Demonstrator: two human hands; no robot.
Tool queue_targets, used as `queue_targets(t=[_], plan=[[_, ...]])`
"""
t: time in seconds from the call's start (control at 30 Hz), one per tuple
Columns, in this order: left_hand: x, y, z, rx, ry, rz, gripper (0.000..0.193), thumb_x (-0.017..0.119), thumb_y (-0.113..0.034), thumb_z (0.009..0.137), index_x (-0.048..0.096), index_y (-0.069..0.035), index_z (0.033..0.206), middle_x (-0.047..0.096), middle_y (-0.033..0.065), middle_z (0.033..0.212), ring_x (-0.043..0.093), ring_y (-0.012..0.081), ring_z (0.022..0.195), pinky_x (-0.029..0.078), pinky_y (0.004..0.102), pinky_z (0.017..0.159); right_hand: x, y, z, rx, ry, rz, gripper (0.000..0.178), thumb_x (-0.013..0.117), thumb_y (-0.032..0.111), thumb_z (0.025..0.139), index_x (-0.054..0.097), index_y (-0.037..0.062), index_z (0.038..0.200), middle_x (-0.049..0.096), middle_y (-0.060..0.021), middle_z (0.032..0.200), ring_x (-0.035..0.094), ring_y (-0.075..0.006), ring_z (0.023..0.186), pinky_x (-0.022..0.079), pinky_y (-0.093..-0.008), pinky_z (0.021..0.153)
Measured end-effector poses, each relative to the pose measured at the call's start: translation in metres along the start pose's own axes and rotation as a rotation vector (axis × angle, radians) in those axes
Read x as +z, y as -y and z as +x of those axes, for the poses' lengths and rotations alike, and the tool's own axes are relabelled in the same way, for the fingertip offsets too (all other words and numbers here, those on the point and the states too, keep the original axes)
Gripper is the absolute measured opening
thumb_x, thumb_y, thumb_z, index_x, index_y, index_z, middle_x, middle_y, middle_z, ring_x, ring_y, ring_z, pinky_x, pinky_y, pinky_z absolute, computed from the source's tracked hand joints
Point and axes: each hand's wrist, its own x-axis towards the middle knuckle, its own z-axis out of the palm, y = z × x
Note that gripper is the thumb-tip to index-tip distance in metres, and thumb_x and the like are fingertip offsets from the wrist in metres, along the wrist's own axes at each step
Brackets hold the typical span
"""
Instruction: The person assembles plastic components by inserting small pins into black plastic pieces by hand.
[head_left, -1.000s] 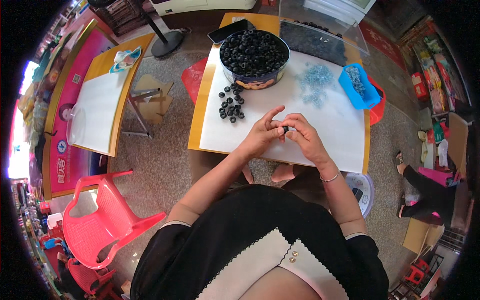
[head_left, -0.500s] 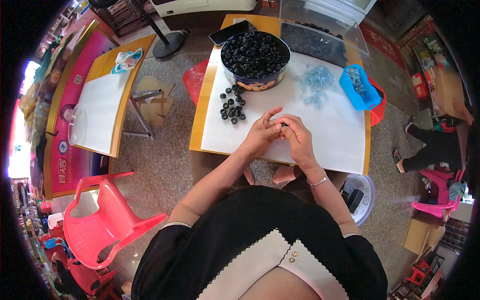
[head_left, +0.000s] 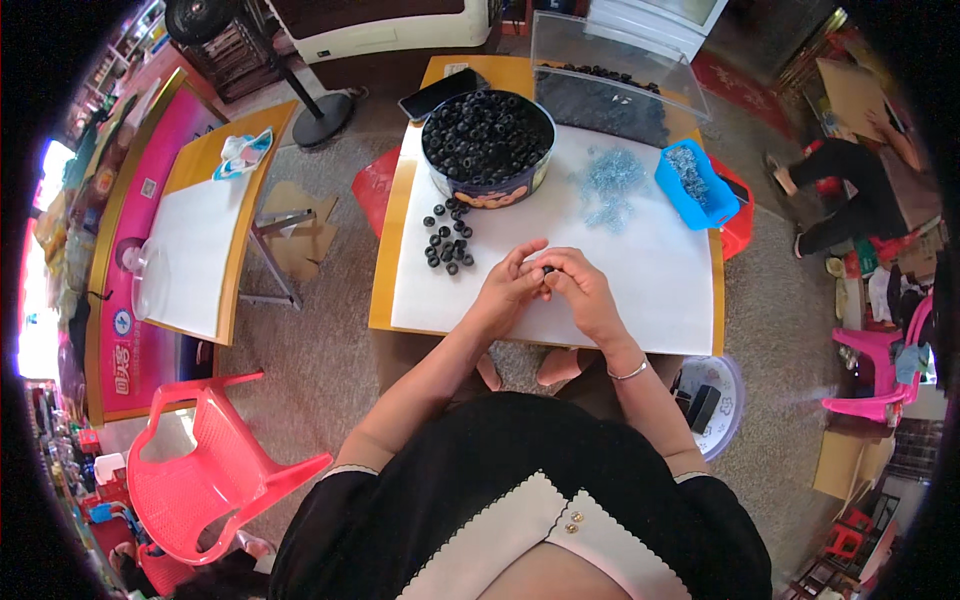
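Over the near edge of the white-covered table (head_left: 640, 280), my left hand (head_left: 503, 295) and my right hand (head_left: 587, 302) meet. Between their fingertips they pinch a small black ring-shaped piece (head_left: 547, 269), mostly covered by the fingers. Left of my hands lie several loose black ring-shaped pieces (head_left: 447, 240). Behind them stands a round tin (head_left: 497, 194) heaped with the same black pieces (head_left: 487, 135). Small clear bluish pieces (head_left: 612, 178) lie in a loose pile beyond my right hand. More of them fill part of a blue plastic basket (head_left: 714, 210) at the right.
A phone (head_left: 440, 94) lies behind the tin. A clear lidded box (head_left: 605, 106) with black pieces stands at the back. Below the table's right corner is a white basin (head_left: 728, 410). A pink chair (head_left: 205, 465) stands left; another person (head_left: 850, 190) is at far right.
The whole view has tilted slightly, so the table sits lower and to the left. My hands stay together on the black piece. The person at far right has changed posture.
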Motion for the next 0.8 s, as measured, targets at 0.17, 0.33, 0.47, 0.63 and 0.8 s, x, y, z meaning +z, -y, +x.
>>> queue_targets(t=[0.17, 0.33, 0.47, 0.63, 0.8], plan=[[0.003, 0.003, 0.000, 0.024, -0.019, 0.030, 0.057, 0.062, -0.013, 0.084, 0.032, -0.001, 0.131, 0.057, 0.0088, 0.104, 0.056, 0.0154, 0.083, 0.045, 0.0271, 0.073, 0.000, 0.002, -0.001, 0.044, -0.025, 0.018, 0.020, 0.050, 0.001, 0.085, 0.060, -0.0004, 0.102, 0.053, -0.0064, 0.107, 0.054, -0.0142, 0.091, 0.046, -0.0258, 0.078], [0.004, 0.001, -0.006, 0.087, -0.087, 0.023, 0.062, 0.063, -0.017, 0.084, 0.030, -0.001, 0.134, 0.055, 0.0108, 0.107, 0.056, 0.0153, 0.083, 0.047, 0.0268, 0.073, -0.006, 0.003, 0.009, -0.219, 0.005, -0.366, 0.019, 0.054, 0.003, 0.083, 0.062, 0.0034, 0.100, 0.054, -0.0075, 0.103, 0.054, -0.0132, 0.091, 0.045, -0.0255, 0.080], [0.000, 0.001, 0.001, 0.079, 0.012, 0.014, 0.062, 0.063, -0.020, 0.084, 0.030, -0.002, 0.133, 0.059, 0.0119, 0.104, 0.055, 0.0147, 0.081, 0.045, 0.0279, 0.073, -0.028, 0.018, 0.030, -0.194, -0.020, -0.530, 0.021, 0.059, 0.007, 0.081, 0.062, 0.0035, 0.101, 0.057, -0.0075, 0.099, 0.056, -0.0150, 0.090, 0.045, -0.0273, 0.079], [0.004, -0.001, 0.001, 0.023, -0.009, 0.022, 0.052, 0.057, -0.018, 0.088, 0.032, -0.001, 0.131, 0.059, 0.0131, 0.100, 0.056, 0.0147, 0.081, 0.045, 0.0284, 0.074, -0.064, 0.066, 0.122, -0.431, -0.376, -0.550, 0.026, 0.060, 0.007, 0.079, 0.061, 0.0032, 0.104, 0.060, -0.0084, 0.094, 0.057, -0.0134, 0.083, 0.046, -0.0266, 0.070], [0.006, -0.001, -0.002, 0.018, -0.001, -0.005, 0.041, 0.053, -0.014, 0.091, 0.038, -0.001, 0.126, 0.058, 0.0107, 0.095, 0.056, 0.0143, 0.079, 0.047, 0.0280, 0.073, -0.104, 0.075, 0.236, -0.478, -0.553, -0.727, 0.022, 0.060, 0.011, 0.076, 0.064, 0.0047, 0.097, 0.064, -0.0142, 0.094, 0.058, -0.0303, 0.089, 0.043, -0.0402, 0.079]])
